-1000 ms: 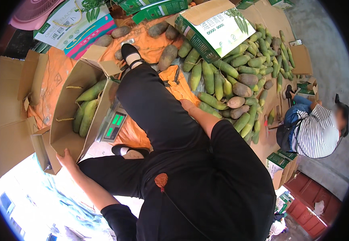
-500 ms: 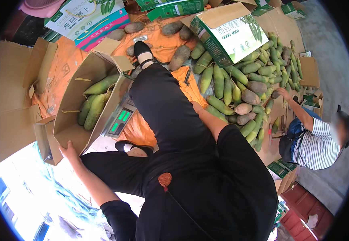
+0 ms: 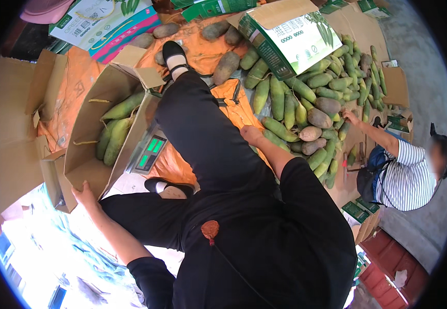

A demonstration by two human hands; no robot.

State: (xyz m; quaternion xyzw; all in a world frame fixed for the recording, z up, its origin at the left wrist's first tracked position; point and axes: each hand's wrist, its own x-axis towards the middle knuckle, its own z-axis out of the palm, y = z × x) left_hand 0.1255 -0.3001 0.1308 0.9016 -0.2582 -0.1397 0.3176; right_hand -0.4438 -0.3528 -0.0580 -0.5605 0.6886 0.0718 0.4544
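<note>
My left hand grips the near lower rim of an open cardboard box, thumb inside it. Several green radishes lie in that box, which has yellow cord handles. Beside the box, a scale shows lit green digits, partly hidden by the box and my leg. My right hand is next to my right thigh over orange sheeting, fingers curled in, with nothing visible in them. Just right of it spreads a large pile of green radishes, with some brownish-purple round ones among them.
A white and green carton stands on the pile's far side. Loose brown roots lie near my foot. At the right, a person in a striped shirt reaches a hand to the pile. A large cardboard box stands far left.
My right hand has shifted slightly left, and its fingers look more curled. The other person's hand has moved left onto the pile. My left hand stays on the box. The view has shifted slightly.
</note>
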